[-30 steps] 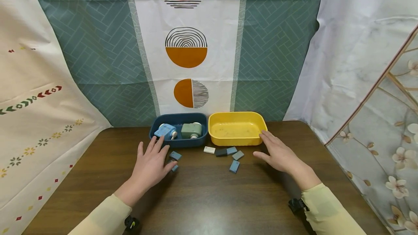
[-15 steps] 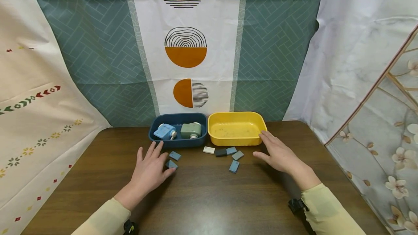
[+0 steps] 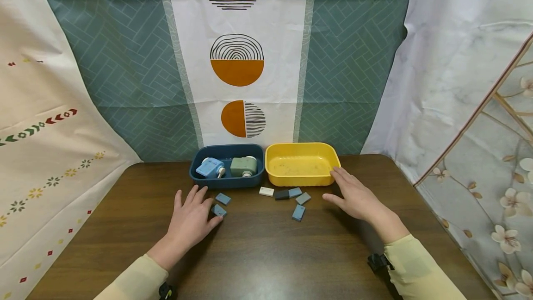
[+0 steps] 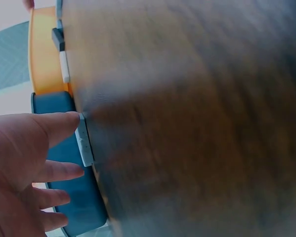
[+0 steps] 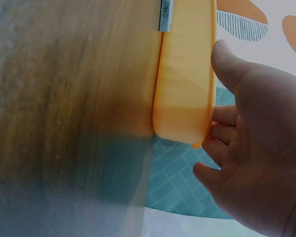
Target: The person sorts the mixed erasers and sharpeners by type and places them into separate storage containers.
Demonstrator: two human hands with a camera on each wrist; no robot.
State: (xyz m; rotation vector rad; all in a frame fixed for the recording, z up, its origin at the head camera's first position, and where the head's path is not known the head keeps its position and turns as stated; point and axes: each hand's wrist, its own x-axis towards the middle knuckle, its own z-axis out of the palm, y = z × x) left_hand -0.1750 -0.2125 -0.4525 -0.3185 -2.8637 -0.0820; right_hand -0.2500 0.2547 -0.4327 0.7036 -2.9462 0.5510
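The left hand (image 3: 189,219) lies flat on the table (image 3: 258,253), fingers straight and spread, thumb tip touching a blue block (image 3: 218,210). A second block (image 3: 223,198) lies just beyond it. The right hand (image 3: 354,193) rests open, fingertips at the yellow tray (image 3: 301,179)'s right corner. Both trays stand at the table's far edge: the blue tray (image 3: 226,180) holds two toy cars, the yellow one nothing I can make out. Five more blocks (image 3: 291,196) lie before the yellow tray.

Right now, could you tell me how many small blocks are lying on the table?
7. Two by the left hand. Five before the yellow tray: white, black. The hand may hide more.
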